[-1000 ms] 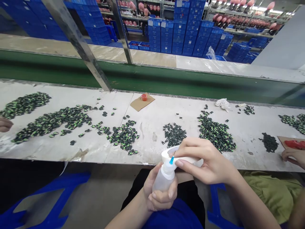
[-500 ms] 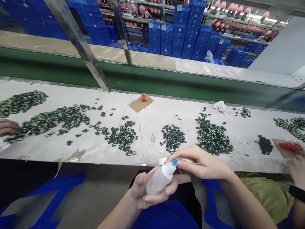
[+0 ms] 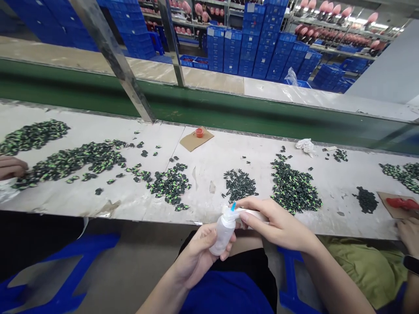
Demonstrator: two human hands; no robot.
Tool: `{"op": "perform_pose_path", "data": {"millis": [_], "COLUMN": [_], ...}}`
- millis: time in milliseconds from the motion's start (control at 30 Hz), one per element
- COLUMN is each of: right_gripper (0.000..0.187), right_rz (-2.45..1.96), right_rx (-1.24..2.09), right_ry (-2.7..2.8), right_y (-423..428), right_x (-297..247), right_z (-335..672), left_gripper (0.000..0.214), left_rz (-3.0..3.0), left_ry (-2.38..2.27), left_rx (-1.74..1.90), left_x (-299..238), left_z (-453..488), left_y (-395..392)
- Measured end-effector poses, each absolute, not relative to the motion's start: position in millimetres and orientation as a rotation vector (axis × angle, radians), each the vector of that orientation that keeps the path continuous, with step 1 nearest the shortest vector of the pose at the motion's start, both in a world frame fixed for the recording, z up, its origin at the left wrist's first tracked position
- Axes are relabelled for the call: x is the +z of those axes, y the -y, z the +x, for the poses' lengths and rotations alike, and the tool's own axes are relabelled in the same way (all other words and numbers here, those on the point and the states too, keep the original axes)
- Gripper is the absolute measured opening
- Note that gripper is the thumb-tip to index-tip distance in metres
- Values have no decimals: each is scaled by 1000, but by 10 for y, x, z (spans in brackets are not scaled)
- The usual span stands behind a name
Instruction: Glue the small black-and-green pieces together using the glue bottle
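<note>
My left hand (image 3: pixel 204 248) is wrapped round a translucent white squeeze bottle (image 3: pixel 223 233) with a slim blue tip (image 3: pixel 233 206), tilted upward near the table's front edge. My right hand (image 3: pixel 278 222) is beside the tip, its thumb and fingers closed on a white strip-like piece (image 3: pixel 253 213) that meets the bottle's neck. What exactly this piece is, I cannot make out. Just beyond the hands lie a pile of small dark rod-shaped parts (image 3: pixel 240 184) and a larger pile of black-and-green parts (image 3: pixel 294 187).
More black-and-green parts (image 3: pixel 170 183) spread leftward along the white table (image 3: pixel 203 161). A red cup (image 3: pixel 199 132) sits on cardboard (image 3: pixel 188 143). Other people's hands work at the left (image 3: pixel 11 168) and right (image 3: pixel 409 235) edges. A metal post (image 3: pixel 124 74) rises behind.
My left hand has turned the bottle more upright and brought its tip closer to my right fingers. The white piece now lies against the bottle's neck. The view has shifted slightly.
</note>
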State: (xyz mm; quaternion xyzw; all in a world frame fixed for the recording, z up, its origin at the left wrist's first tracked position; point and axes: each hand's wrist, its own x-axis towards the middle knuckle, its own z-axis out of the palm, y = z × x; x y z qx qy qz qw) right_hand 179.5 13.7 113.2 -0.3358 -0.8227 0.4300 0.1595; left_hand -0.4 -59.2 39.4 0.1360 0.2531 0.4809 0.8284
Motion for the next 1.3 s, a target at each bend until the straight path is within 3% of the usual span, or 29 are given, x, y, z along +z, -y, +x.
{"op": "perform_pose_path", "data": {"millis": [367, 600, 833, 1000, 1167, 1300], "right_gripper": [15, 12, 14, 12, 16, 15], "right_rz": [-1125, -1062, -967, -924, -883, -927], "right_rx": [978, 532, 666, 437, 342, 248], "right_ry": [2231, 2222, 2261, 2243, 2268, 2265], "right_y": [-80, 25, 33, 72, 77, 84], "right_x": [1196, 1133, 1180, 1096, 972, 921], "right_z": [1761, 1671, 1610, 1540, 1538, 1546], "left_gripper": [34, 33, 38, 27, 27, 39], "left_rz": [283, 250, 276, 136, 145, 265], "left_ry": [-501, -421, -148, 28, -132, -331], "left_rx": [1108, 1127, 989, 828, 773, 866], "left_x": [388, 322, 241, 219, 240, 299], "left_z": [54, 86, 97, 155, 143, 95], "left_y": [572, 562, 558, 529, 495, 501]}}
